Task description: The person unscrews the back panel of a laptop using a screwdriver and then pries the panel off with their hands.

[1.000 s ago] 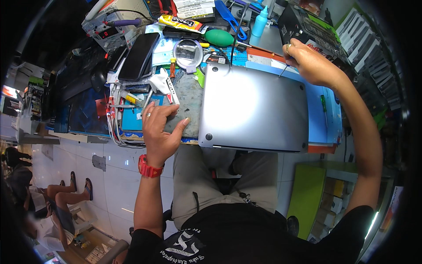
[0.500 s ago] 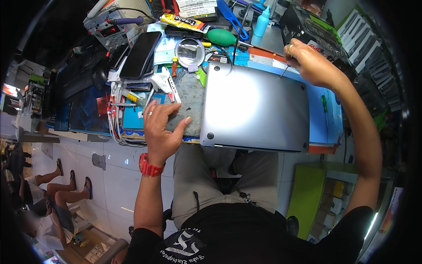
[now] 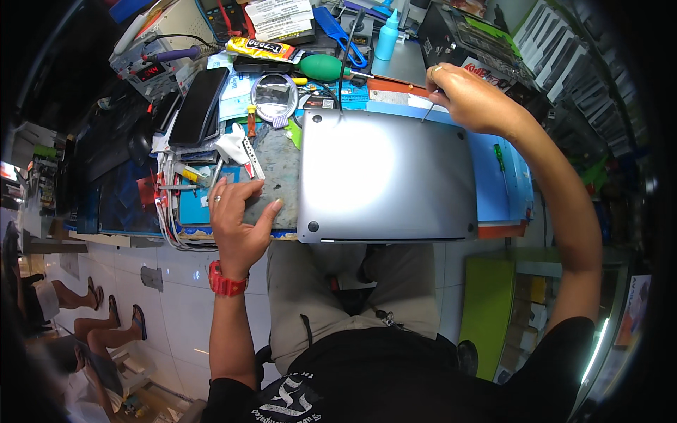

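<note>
A closed grey laptop [image 3: 395,197] lies underside up at the table's front edge, its dark round rubber feet showing at the corners. Over its far right part, my right hand [image 3: 469,99] is closed around a screwdriver [image 3: 427,113]. Only the thin shaft shows below the fingers, its tip at the laptop's far edge; the handle is hidden in the hand. My left hand [image 3: 240,218] rests on the worn grey mat [image 3: 278,162] left of the laptop, thumb and fingers apart, holding nothing. A white plastic tool [image 3: 236,148] lies just beyond those fingers.
Behind the laptop lie a round magnifier [image 3: 275,97], a green air blower [image 3: 324,68], a yellow glue tube [image 3: 262,49] and a light-blue bottle [image 3: 387,37]. A black phone [image 3: 199,106] and white cables [image 3: 166,211] are at left. A green screwdriver [image 3: 499,157] lies right, on blue sheets.
The whole view has shifted, so the table and laptop sit further left in the picture. Both hands keep their places relative to the laptop, and the screwdriver tip stays at its far edge.
</note>
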### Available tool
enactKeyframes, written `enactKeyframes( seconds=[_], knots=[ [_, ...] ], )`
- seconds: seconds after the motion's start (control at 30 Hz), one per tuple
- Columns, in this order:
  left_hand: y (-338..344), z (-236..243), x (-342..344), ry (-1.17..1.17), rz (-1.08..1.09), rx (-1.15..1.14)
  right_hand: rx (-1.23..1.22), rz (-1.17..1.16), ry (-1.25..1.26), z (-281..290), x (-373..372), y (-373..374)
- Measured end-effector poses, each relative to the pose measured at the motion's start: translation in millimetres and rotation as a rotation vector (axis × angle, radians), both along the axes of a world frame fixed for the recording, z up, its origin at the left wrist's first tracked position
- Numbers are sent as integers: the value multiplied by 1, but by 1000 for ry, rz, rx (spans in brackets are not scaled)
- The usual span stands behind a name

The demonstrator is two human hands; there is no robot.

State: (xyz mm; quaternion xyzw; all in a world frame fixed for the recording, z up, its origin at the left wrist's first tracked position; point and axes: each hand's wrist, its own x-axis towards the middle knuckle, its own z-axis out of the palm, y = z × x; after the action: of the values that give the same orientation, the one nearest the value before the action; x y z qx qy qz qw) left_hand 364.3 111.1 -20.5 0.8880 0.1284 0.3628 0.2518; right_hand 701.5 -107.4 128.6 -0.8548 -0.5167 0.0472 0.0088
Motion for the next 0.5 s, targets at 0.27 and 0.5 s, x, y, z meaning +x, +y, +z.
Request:
enactKeyframes(
  seconds=[0.27, 0.5],
  knots=[
    [1, -2, -2, 9, 17, 13, -43, -132, -14, 1, -8, 9],
    [0, 0, -1, 12, 12, 12, -21, -185, -7, 4, -13, 7]
  ],
)
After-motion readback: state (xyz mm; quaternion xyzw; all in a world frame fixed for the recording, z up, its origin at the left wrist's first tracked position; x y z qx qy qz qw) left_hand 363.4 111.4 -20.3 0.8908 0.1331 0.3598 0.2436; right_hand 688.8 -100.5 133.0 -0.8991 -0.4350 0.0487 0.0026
